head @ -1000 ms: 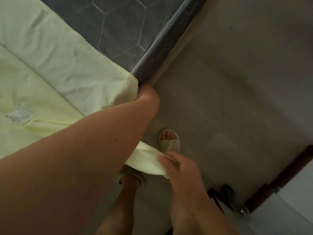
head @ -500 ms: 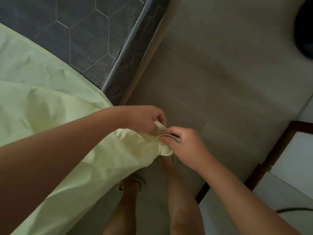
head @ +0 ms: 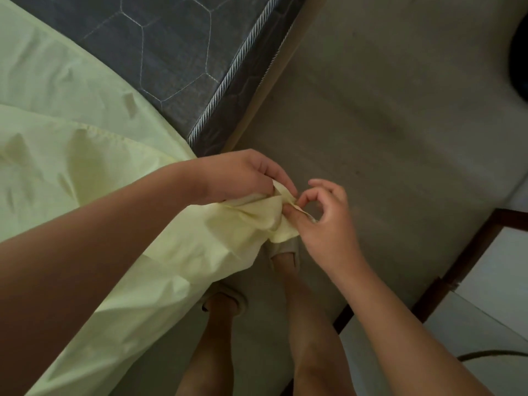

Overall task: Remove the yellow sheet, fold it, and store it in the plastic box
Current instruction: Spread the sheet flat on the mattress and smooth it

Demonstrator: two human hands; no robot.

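The yellow sheet (head: 85, 155) lies rumpled over the left part of the mattress (head: 171, 47) and hangs off its corner, with a gathered corner of the cloth lifted above the floor (head: 385, 124). The left hand (head: 243, 175) has its grip pressed together on that bunched corner from above. Just beside it, the right hand (head: 325, 221) pinches the tip of the same corner between thumb and forefinger (the other fingers curl loosely, free of the cloth). The dark grey quilted mattress is bare at the top, its corded edge showing. Below the hands, two feet in pale slippers (head: 283, 250) stand on the floor, one partly under the hanging sheet.
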